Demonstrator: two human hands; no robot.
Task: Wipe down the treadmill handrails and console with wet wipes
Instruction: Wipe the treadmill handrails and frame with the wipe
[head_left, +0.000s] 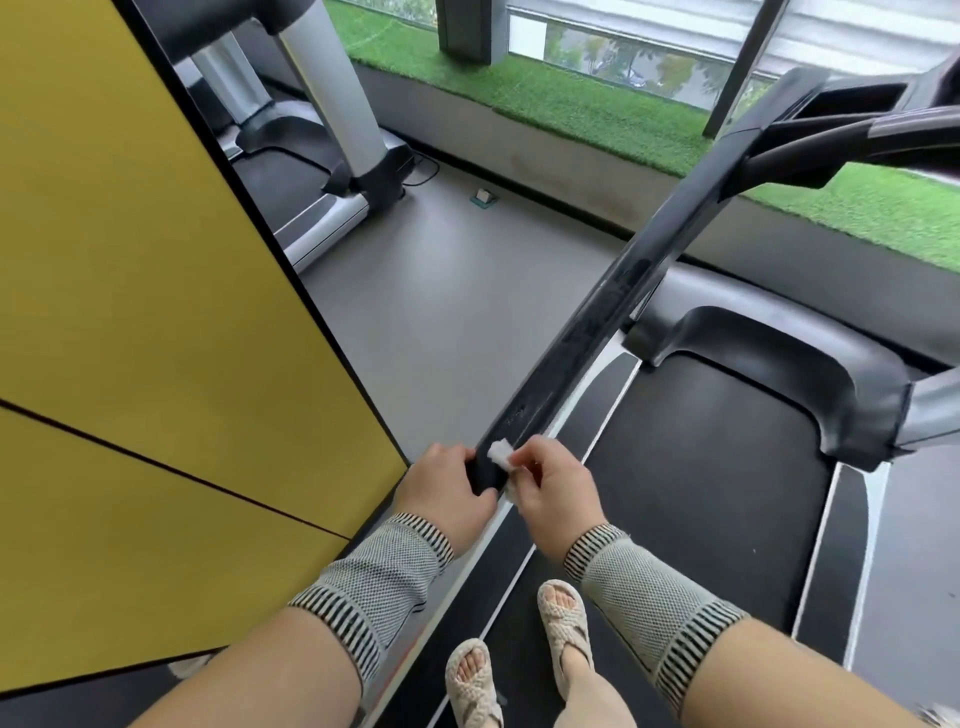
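1. My left hand (445, 486) is curled round the near end of the left handrail (597, 322), and my right hand (551, 493) pinches a small bunched wet wipe (500, 453) against the rail's top, just beside the left hand
2. The console (852, 98) sits up at the far right, well apart from the wipe
3. I judge the wipe could slip from so slight a pinch and drop onto the treadmill belt (691, 467) where my sandalled feet (563, 613) stand
4. Bunched this small, it may skip the rail's underside or dry out before the console
5. There is a faint marking on the rail near the wipe, too small for me to read
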